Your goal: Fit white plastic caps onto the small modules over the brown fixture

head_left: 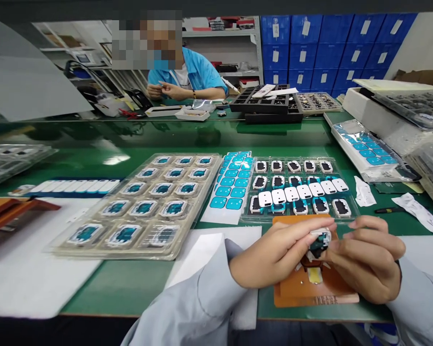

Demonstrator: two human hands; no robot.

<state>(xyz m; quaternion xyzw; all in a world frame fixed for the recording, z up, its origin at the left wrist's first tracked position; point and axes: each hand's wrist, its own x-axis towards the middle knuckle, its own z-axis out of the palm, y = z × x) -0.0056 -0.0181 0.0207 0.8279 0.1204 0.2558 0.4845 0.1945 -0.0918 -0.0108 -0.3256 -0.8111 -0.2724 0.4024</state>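
Note:
Both my hands meet over an orange fixture block (332, 288) at the near edge of the green bench. My left hand (274, 252) pinches a small white-framed part with a teal and black middle (320, 239) from the left. My right hand (368, 257) closes on the same part from the right, fingers curled. Just behind stands a clear tray (350, 211) holding rows of similar small parts, some covered by white pads (303, 192). A sheet of teal stickers (233, 182) lies to its left.
A larger clear tray of teal parts (137, 202) sits at the left. White paper sheets (29, 269) lie on the near left. Across the bench a person in a blue shirt (195, 72) works beside black trays (267, 103). More trays are stacked at right (411, 108).

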